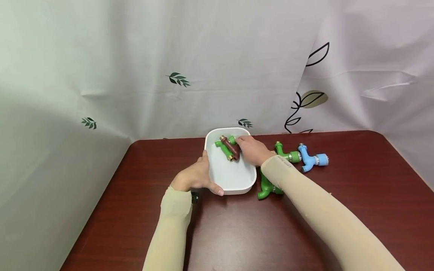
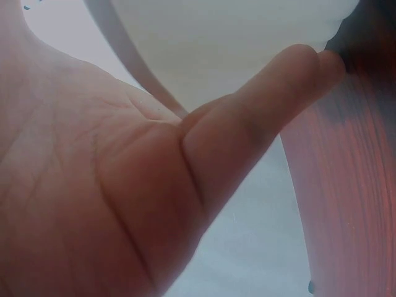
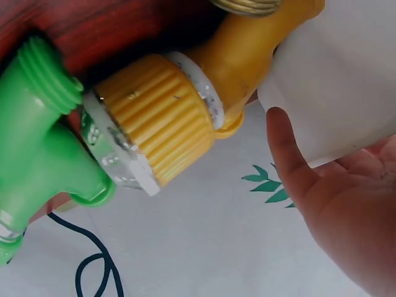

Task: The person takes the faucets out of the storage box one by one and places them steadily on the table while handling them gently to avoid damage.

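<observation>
A white tray (image 1: 228, 180) stands at the back of the table with a brown tap (image 1: 230, 147) and a green tap (image 1: 225, 150) crossed in its upper half. My left hand (image 1: 196, 175) rests against the tray's left wall and near corner, thumb along the front, fingers fairly straight. In the left wrist view the straight thumb (image 2: 247, 124) lies beside the white wall. My right hand (image 1: 252, 149) reaches over the right rim, fingertips beside the brown tap and the green tap's knob. I cannot tell whether it grips a tap; one finger (image 3: 288, 148) shows outside the wall.
Right of the tray lie a green tap (image 1: 288, 155), a light blue tap (image 1: 312, 158) and another green tap (image 1: 266, 188), partly under the right sleeve. A yellow tap (image 3: 158, 111) lies close beside the tray. White patterned cloth (image 1: 210, 105) hangs behind the dark red table (image 1: 152, 162).
</observation>
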The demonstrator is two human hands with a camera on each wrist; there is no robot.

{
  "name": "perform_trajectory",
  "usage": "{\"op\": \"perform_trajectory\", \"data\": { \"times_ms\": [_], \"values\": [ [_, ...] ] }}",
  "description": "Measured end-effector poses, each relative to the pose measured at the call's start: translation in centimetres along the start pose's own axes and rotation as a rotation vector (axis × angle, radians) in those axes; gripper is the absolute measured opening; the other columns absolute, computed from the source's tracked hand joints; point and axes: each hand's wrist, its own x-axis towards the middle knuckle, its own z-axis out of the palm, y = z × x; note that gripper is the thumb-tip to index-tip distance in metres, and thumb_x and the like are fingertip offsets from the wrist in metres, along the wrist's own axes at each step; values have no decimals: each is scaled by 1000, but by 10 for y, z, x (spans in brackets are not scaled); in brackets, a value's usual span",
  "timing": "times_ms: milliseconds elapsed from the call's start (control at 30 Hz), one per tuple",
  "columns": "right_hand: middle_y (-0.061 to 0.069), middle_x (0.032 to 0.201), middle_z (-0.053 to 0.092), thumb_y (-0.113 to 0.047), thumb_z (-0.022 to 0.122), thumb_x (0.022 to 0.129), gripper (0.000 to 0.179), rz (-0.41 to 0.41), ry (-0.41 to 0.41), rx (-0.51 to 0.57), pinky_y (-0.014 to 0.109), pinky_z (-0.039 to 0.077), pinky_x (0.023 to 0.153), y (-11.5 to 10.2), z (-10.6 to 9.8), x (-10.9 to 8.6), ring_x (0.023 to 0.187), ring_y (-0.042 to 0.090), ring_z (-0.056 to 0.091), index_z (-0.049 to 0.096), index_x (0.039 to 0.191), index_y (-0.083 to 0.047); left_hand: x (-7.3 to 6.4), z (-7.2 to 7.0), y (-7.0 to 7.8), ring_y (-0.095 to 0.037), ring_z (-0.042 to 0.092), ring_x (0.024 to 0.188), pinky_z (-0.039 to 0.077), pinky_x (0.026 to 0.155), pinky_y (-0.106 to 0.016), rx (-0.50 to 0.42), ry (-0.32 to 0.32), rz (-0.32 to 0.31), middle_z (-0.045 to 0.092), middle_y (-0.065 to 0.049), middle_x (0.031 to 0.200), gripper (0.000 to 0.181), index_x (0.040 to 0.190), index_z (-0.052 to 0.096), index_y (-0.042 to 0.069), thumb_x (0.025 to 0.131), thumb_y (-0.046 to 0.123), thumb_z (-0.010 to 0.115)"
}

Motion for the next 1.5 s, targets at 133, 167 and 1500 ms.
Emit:
{"op": "perform_trajectory", "data": {
  "times_ms": [133,167,1500],
  "values": [
    [19,148,48,-6,41,107,40,13,3,-34,46,39,110,-2,0,1,141,34,39,49,146,0,0,0,0,-36,40,137,36,111,-44,-5,-1,7,26,-33,155,161,155,-13,-7,52,39,102],
    [19,146,50,-7,42,107,39,13,8,-37,46,40,110,-2,0,1,139,34,41,52,144,0,0,0,0,-36,40,137,36,111,-44,-3,-1,7,26,-33,156,161,155,-13,-7,52,39,102],
    [5,109,73,-10,63,98,17,-168,227,-161,47,40,90,-2,2,-9,104,22,66,74,111,-14,-2,-1,0,-34,40,137,36,112,-44,-4,0,14,26,-32,156,160,156,-12,-6,53,40,101]
  ]
}}
